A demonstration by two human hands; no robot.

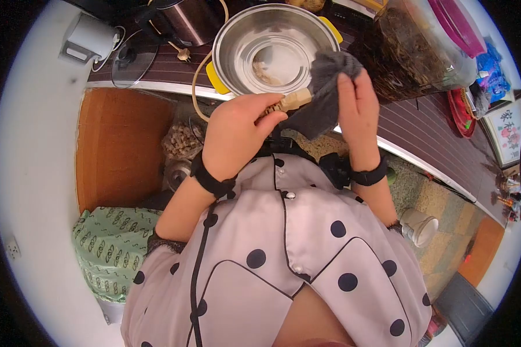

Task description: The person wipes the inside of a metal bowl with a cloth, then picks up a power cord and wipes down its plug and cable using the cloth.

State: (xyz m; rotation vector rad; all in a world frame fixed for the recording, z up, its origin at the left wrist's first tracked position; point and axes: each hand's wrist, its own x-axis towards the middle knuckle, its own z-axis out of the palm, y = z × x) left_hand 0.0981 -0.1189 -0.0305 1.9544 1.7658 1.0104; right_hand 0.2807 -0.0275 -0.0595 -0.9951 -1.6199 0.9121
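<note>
The left hand (237, 136) is pinching a beige, ridged plastic connector (294, 101), its long axis slanting up and rightward to the dark grey fabric cloth (317, 113); the right hand (359, 107) is gripping that cloth; a round, silver metal pot with yellow handles (228, 52) is standing just beyond, a brownish patch showing inside, residue or reflection being unclear; a clear, pink-lidded jar (454, 70) is holding dark, dried-looking matter (399, 52).

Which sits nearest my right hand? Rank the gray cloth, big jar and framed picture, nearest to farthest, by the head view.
1. Gray cloth: held in the right hand.
2. Big jar: up and to the right of that hand.
3. Framed picture: far right, near the view's edge.
</note>
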